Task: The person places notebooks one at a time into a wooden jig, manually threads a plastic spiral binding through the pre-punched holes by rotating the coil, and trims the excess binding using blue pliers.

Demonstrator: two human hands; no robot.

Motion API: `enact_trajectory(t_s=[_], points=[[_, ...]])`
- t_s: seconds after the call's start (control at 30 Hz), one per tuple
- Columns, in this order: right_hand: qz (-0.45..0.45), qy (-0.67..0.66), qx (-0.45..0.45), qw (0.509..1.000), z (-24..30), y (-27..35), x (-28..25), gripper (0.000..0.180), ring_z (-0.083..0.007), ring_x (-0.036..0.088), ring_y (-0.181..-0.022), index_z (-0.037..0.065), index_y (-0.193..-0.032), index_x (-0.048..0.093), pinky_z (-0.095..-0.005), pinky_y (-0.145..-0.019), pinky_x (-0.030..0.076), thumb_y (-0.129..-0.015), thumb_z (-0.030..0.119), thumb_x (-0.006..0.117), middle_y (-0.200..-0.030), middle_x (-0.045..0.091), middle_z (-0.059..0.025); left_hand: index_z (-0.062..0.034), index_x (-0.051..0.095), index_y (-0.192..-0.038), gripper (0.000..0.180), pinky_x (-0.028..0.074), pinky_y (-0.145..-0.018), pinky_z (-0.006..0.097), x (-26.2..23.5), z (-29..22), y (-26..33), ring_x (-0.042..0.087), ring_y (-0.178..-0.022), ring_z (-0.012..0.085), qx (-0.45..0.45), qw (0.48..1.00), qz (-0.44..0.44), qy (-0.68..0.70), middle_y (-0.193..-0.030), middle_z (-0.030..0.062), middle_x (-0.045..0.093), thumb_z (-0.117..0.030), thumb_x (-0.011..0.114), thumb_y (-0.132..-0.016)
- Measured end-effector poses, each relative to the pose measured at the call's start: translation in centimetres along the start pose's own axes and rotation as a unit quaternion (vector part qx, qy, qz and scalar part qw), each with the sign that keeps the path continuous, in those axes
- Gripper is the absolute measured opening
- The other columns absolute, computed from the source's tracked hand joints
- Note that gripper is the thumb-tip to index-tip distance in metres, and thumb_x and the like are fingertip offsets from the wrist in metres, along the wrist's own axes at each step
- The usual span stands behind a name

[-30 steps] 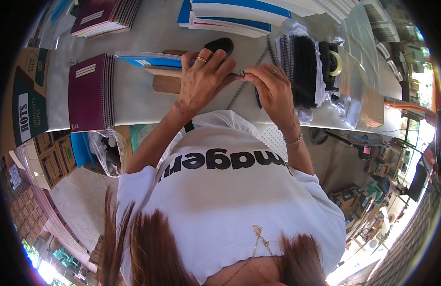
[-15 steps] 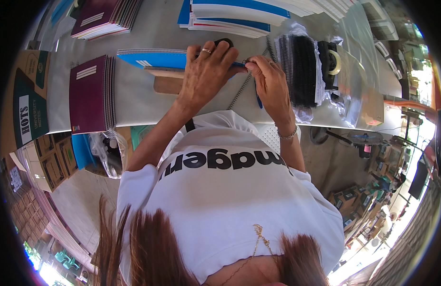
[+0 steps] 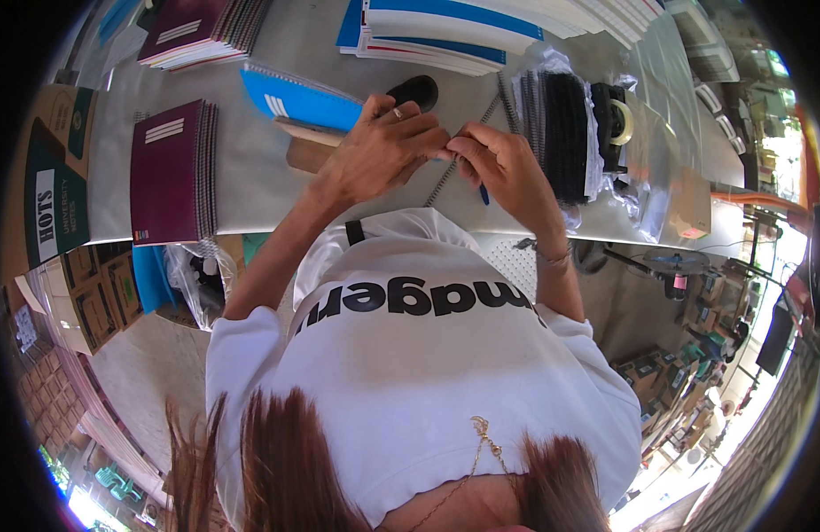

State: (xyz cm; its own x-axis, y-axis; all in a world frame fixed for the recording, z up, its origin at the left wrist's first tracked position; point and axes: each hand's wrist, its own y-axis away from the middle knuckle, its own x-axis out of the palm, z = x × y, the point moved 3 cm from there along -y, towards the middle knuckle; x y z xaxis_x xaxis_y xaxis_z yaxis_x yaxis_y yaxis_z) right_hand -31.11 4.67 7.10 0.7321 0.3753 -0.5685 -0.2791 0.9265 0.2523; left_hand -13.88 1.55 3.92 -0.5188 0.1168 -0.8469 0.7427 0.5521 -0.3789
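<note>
Single head-worn fisheye view, looking steeply down, close over table (image 3: pixel 250 168)

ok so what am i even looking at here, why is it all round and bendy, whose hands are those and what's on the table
There is no machine here. A person wears a wide fisheye camera on the head, looking down, so you see their white shirt, hair and both arms, and straight edges bend near the rim. The left hand and right hand meet over the grey table, pinching a thin metal spiral binding wire. Beside the left hand lie a blue spiral notebook and a brown wooden block. Further left is a maroon spiral notebook. By the right hand sit a bundle of black binding spirals in clear plastic and a tape roll.
</note>
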Motion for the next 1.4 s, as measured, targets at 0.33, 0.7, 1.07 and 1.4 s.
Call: enact_trajectory(t_s=[0.33, 0.7, 1.07, 1.4], points=[[-0.084, 0.235, -0.160, 0.955, -13.2, -12.5, 5.1, 0.042, -0.0451, 0.049, -0.113, 0.016, -0.124, 0.051, -0.0497, -0.089, 0.046, -0.086, 0.030, 0.063, -0.126, 0.045, -0.0293, -0.0151, 0.063, -0.097, 0.019, 0.033, -0.092, 0.037, 0.1, -0.7, 1.0, 0.057, -0.093, 0.0151, 0.035, 0.995, -0.087, 0.018, -0.094, -0.0020, 0.060, -0.020, 0.066, -0.079], [-0.097, 0.139, -0.204, 0.964, -13.3, -12.9, 4.8, 0.068, -0.0337, 0.045, -0.122, 0.018, -0.135, 0.044, -0.0476, -0.093, 0.048, -0.076, 0.035, 0.073, -0.131, 0.045, -0.0219, -0.0136, 0.062, -0.096, 0.019, 0.035, -0.093, 0.039, -0.1, -1.0, 1.3, 0.058, -0.095, 0.0169, 0.021, 0.996, -0.082, 0.024, -0.092, -0.0003, 0.061, -0.017, 0.065, -0.077], [0.156, -0.496, -0.102, 0.848, -7.2, -4.2, 0.5, 0.070, -0.0233, 0.058, -0.106, 0.009, -0.142, 0.031, -0.0380, -0.096, 0.049, -0.086, 0.032, 0.067, -0.126, 0.049, -0.0148, -0.0132, 0.062, -0.091, 0.019, 0.040, -0.092, 0.041, -0.1, -0.4, 0.6, 0.060, -0.092, 0.0187, 0.001, 0.994, -0.086, 0.067, -0.092, -0.0007, 0.063, -0.018, 0.070, -0.074], [0.107, -0.324, -0.104, 0.934, -5.3, -2.9, -1.3, 0.066, -0.0215, 0.056, -0.111, 0.006, -0.133, 0.050, -0.0309, -0.093, 0.046, -0.078, 0.034, 0.074, -0.127, 0.054, -0.0100, -0.0163, 0.065, -0.089, 0.038, 0.028, -0.104, 0.050, -2.0, -0.9, 1.4, 0.053, -0.110, 0.0206, -0.083, 0.987, -0.126, -0.055, -0.104, 0.0000, 0.058, -0.044, 0.075, -0.067]])
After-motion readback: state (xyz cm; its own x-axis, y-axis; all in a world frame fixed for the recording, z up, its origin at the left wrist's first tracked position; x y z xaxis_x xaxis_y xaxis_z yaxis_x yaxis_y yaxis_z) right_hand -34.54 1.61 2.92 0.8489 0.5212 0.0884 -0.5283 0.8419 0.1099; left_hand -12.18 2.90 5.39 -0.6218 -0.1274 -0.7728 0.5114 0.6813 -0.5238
